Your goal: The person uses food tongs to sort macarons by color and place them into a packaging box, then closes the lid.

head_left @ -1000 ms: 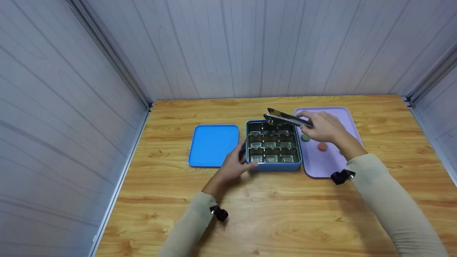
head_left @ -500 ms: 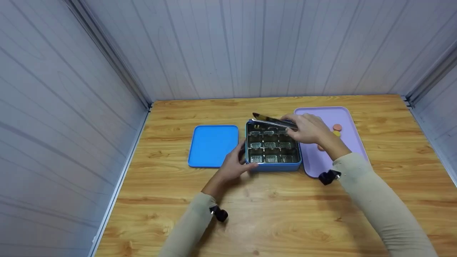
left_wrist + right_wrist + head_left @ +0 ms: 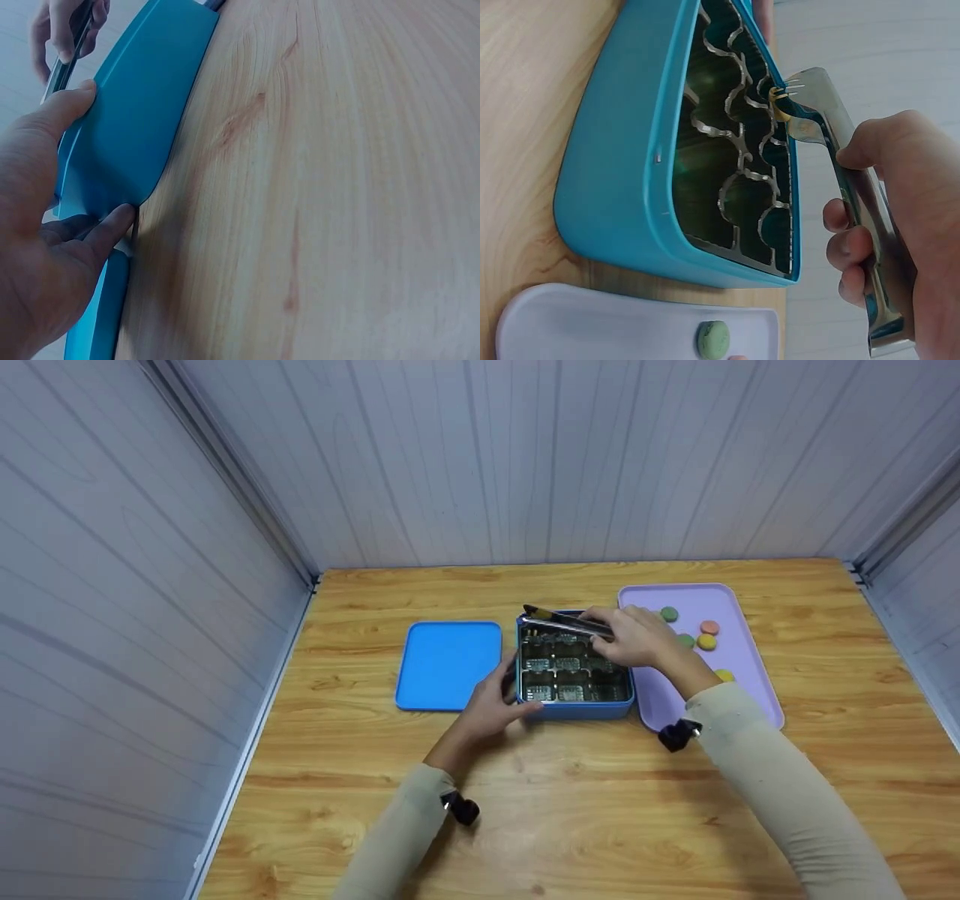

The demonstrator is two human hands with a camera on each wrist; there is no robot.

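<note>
An open blue tin point(image 3: 574, 710) with a dark divided insert stands mid-table. My left hand point(image 3: 496, 699) grips its near-left corner, and the left wrist view shows the thumb point(image 3: 109, 229) and a finger pressed against the tin's wall point(image 3: 139, 127). My right hand point(image 3: 636, 636) holds metal tongs point(image 3: 564, 621) over the tin's far side. In the right wrist view the tongs' tips point(image 3: 784, 97) pinch a small yellow piece above a far compartment of the tin point(image 3: 622, 157).
The tin's blue lid point(image 3: 448, 664) lies flat to its left. On its right sits a lilac tray point(image 3: 701, 697) with several macarons, among them a green one point(image 3: 669, 614) and a yellow one point(image 3: 706, 642). Grey walls enclose the wooden table point(image 3: 570, 810).
My right hand has carried the tongs leftward from the tray's edge to over the tin's far-left part, uncovering more macarons on the tray. The left hand has stayed put.
</note>
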